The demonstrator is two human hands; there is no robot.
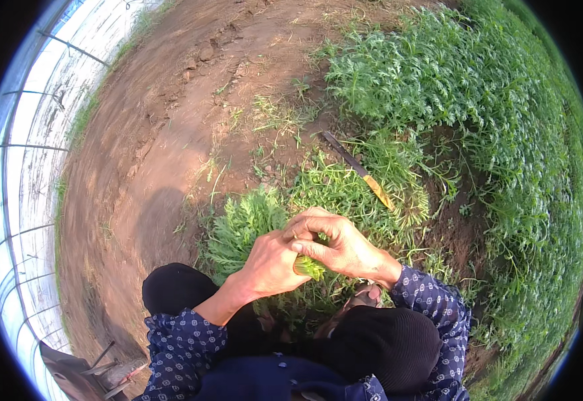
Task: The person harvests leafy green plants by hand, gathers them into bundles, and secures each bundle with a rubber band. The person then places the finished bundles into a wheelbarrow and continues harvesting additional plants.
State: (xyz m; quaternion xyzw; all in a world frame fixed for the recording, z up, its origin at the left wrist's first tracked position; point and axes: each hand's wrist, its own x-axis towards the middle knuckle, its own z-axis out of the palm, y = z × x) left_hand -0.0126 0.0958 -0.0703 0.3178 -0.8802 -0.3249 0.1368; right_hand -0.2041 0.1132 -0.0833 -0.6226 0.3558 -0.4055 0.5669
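My left hand is closed around a bunch of leafy greens. The feathery leaves spread out to the left, and the packed pale stem ends poke out on the right of the fist. Against the left hand's thumb side, my right hand has its fingers curled and its thumb close to the stems. Whether it pinches a stem or something thin is hidden. Beyond the hands, a knife with a dark blade and a worn yellow handle lies on cut greens.
Dense green plants grow along the right side. Bare brown soil stretches to the left, up to a plastic greenhouse wall with curved ribs. My bent knees frame the near side. At bottom left stands a dark object, only partly visible.
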